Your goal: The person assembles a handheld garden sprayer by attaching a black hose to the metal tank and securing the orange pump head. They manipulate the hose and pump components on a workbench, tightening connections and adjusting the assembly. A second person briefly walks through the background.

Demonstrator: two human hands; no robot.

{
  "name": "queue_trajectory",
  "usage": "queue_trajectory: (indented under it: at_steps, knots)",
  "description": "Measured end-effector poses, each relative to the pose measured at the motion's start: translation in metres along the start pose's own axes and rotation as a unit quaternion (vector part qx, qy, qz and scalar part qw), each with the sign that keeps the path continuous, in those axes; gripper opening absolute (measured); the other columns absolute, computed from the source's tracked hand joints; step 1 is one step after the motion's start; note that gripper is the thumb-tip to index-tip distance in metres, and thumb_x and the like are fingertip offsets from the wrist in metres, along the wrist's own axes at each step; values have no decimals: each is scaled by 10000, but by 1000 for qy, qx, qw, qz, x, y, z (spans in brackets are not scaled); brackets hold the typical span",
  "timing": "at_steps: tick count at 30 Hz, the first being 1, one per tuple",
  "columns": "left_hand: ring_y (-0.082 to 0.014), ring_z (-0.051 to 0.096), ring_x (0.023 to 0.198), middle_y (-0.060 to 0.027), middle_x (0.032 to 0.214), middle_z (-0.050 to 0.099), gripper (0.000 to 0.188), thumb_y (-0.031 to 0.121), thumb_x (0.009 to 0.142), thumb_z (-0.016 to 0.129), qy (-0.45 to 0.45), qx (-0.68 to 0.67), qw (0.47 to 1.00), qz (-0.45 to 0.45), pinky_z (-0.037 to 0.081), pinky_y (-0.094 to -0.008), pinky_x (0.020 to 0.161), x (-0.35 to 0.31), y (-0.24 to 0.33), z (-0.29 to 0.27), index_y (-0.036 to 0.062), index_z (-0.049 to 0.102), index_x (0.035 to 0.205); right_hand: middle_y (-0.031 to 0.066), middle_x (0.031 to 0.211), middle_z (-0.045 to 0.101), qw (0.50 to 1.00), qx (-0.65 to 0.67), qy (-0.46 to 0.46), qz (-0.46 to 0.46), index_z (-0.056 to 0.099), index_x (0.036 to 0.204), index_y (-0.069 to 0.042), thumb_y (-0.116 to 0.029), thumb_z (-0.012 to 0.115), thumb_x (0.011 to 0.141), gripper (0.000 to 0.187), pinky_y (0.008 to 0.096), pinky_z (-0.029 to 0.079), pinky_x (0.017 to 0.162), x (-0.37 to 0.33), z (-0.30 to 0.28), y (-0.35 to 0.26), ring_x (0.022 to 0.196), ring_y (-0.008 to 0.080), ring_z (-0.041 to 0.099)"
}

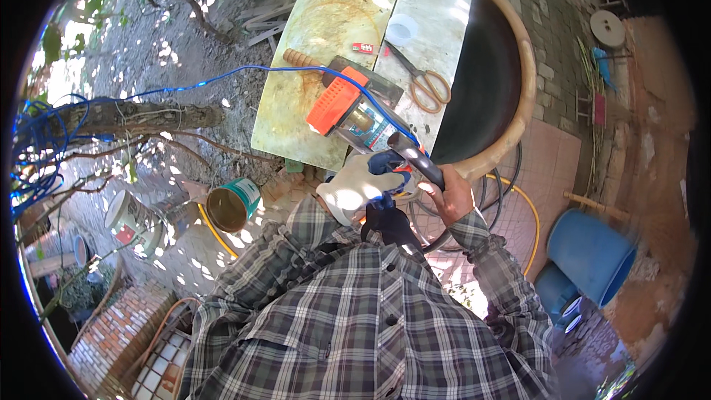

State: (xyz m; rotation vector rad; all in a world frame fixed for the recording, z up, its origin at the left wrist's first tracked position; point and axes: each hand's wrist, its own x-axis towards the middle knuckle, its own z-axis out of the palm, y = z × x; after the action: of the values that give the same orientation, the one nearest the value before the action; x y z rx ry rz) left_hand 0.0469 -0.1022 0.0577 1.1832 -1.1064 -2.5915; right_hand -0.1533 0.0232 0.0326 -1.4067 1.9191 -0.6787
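Note:
My left hand, in a white and blue work glove, is closed near my chest. A bit of orange shows at its fingers, but what they hold is mostly hidden. My bare right hand grips a thick black tube-shaped piece that slants up and left, just above the gloved fingers. Beyond both hands, a clear container with a ribbed orange lid lies tilted at the near edge of the table. A blue cable crosses over it toward my right hand.
On the table are a cleaver with a wooden handle, scissors, a white bowl and a small red box. A large dark-lined basin stands right. A bucket is left; blue barrels lie right; hoses cross the floor.

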Motion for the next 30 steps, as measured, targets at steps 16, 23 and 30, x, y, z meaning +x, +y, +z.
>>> queue_trajectory:
  at_steps: [16,23,30]
  knots:
    - [-174,647,711,-98,893,682,322,103,884,652,61,-144,987,48,532,-312,638,18,-23,-30,-50,626,1167,231,775,590,994,-61,-92,-9,495,980,-22,-323,734,845,407,462,447,635,35,12,12,749,451,583]
    - [-175,659,732,-100,884,686,280,92,884,651,49,-120,991,45,538,-317,654,22,-21,-35,-45,633,1127,222,847,638,991,-49,-123,17,542,1041,-33,-364,750,819,449,473,481,691,38,10,15,835,443,621]
    - [-139,624,653,-74,809,668,280,153,849,713,55,-129,985,102,509,-271,594,27,-24,-36,-38,668,1049,218,854,637,992,-49,-113,24,557,1049,-45,-285,786,787,423,466,479,690,36,12,14,830,438,618]
